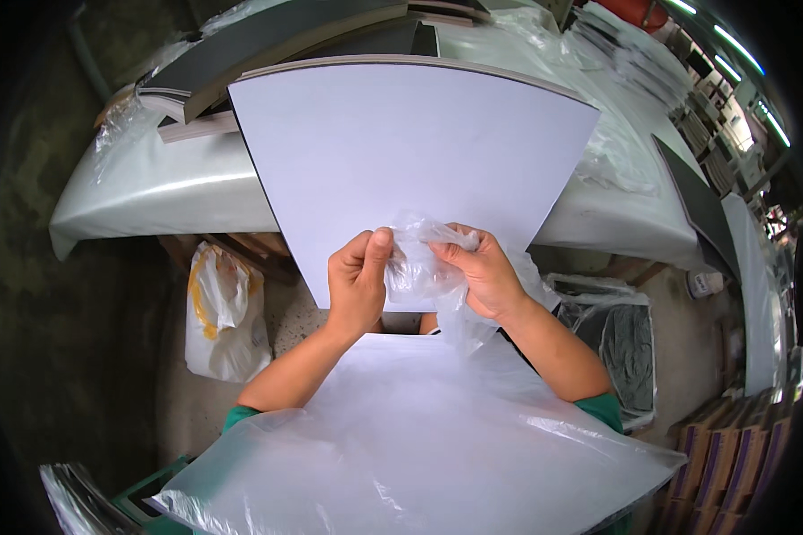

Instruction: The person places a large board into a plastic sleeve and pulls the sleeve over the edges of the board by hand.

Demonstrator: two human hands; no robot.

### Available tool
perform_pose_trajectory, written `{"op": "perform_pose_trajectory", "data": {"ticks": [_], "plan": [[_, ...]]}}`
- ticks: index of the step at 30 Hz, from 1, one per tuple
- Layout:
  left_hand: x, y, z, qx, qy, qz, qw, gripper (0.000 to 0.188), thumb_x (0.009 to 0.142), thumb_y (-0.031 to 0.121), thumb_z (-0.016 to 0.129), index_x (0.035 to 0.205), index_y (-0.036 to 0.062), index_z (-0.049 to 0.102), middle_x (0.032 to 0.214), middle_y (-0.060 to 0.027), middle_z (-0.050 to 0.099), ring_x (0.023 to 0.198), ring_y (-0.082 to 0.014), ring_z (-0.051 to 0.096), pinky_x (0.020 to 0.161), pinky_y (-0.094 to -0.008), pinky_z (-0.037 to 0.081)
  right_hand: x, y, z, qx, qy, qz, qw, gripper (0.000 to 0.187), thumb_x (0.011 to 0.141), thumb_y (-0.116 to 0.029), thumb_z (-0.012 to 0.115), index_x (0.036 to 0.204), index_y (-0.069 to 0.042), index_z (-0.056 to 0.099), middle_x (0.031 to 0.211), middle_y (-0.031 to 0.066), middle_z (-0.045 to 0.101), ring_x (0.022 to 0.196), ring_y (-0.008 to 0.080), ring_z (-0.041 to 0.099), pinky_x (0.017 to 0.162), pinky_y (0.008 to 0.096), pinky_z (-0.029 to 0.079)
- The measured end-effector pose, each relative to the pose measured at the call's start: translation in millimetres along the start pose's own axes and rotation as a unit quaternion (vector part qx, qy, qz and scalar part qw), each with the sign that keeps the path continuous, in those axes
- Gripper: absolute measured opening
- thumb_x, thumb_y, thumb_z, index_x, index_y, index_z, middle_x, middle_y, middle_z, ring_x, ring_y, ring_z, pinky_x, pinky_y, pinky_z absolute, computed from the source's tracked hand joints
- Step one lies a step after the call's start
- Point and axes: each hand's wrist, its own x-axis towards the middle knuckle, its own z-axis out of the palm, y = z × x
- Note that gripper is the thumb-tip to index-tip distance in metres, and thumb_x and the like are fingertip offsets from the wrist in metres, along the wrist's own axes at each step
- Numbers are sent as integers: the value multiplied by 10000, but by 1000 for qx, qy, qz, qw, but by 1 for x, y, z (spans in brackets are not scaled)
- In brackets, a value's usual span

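Observation:
In front of me, a clear, crumpled plastic bag (424, 263) is stretched between my two hands. My left hand (359, 278) is closed on its left edge, thumb up and fingers curled. With thumb and fingers, my right hand (484, 269) pinches the bag's upper right part, and loose film hangs below toward my forearm. Behind both hands a large white panel (419, 143) with dark edges leans over the table's near edge; its lower middle is partly hidden by the hands and the bag. Translucent plastic sheeting (419, 437) lies spread across my lap.
Stacked dark panels (277, 49) rest at the back left of the table (616, 218), which has a pale plastic cover. Below stand a white plastic sack (227, 316) at left and a plastic-wrapped dark panel (627, 348) at right. Brown cartons (718, 446) are at the lower right.

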Motion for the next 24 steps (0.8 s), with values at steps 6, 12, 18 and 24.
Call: {"op": "perform_pose_trajectory", "data": {"ticks": [6,12,18,24], "plan": [[-4,1,8,-51,14,-34,998,245,862,196,519,736,-3,588,679,-5,567,669,-59,469,647,-209,388,-3,1,7,19,23,-24,999,157,791,-165,615,879,-41,577,797,-1,577,752,65,527,695,214,417],[4,9,-10,154,-64,-39,985,258,871,223,500,786,-3,590,665,-27,557,657,-77,473,645,-224,393,-3,8,-4,119,-44,14,992,113,792,-140,592,839,-38,574,816,37,590,740,113,556,675,259,451],[0,40,-19,257,-435,-146,851,223,863,235,490,924,36,571,876,-84,592,842,-167,534,797,-311,408,-11,-17,-13,-5,-174,-6,985,91,779,-114,596,813,-41,553,751,38,574,567,91,512,552,254,423],[30,40,-84,-312,-288,-167,890,326,879,282,389,939,18,571,945,-82,594,937,-227,546,864,-357,394,-48,-70,-46,-294,-170,13,941,84,824,-120,545,832,-38,557,739,56,588,653,122,557,632,270,457]]}}
